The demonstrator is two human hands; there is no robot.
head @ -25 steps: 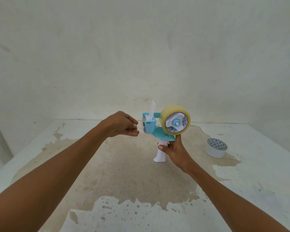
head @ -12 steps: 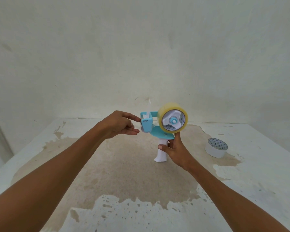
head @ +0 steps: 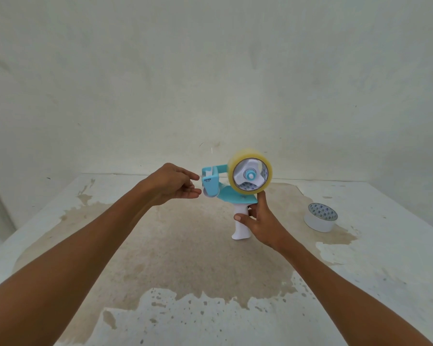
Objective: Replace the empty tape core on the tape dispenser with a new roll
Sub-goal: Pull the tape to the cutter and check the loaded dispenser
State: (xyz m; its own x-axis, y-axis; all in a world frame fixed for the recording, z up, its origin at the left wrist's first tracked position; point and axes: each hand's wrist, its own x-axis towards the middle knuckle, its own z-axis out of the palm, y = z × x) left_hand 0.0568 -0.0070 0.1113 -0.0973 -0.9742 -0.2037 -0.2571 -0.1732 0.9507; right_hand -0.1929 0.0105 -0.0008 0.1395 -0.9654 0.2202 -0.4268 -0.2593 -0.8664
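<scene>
Turquoise plastic makes up the body of the one dispenser [head: 231, 196] in view, which stands upright on the tabletop [head: 360, 270] with its white handle [head: 240, 228] pointing down and resting on the stained surface. Its long axis runs vertically through the handle, while its head reaches sideways to the left, where the cutter end [head: 209, 182] sits. One full roll [head: 249, 174] of clear yellowish tape is mounted on the hub at the upper right of the body, its open face turned toward the camera and its axle running roughly front to back. One empty core [head: 320, 217], white with a printed inner wall, lies flat on the tabletop well apart to the right, its opening facing up. Two bare hands are in view. The right hand [head: 261, 222] has its grip wrapped around the handle from the right, thumb across the front and forefinger raised against the underside of the roll. The left hand [head: 174, 184] is at the cutter end, fingers loosely extended, fingertips just beside or touching the guard; its grip is released, clamped on nothing that I can make out. Behind stands a plain pale wall [head: 210, 71].
</scene>
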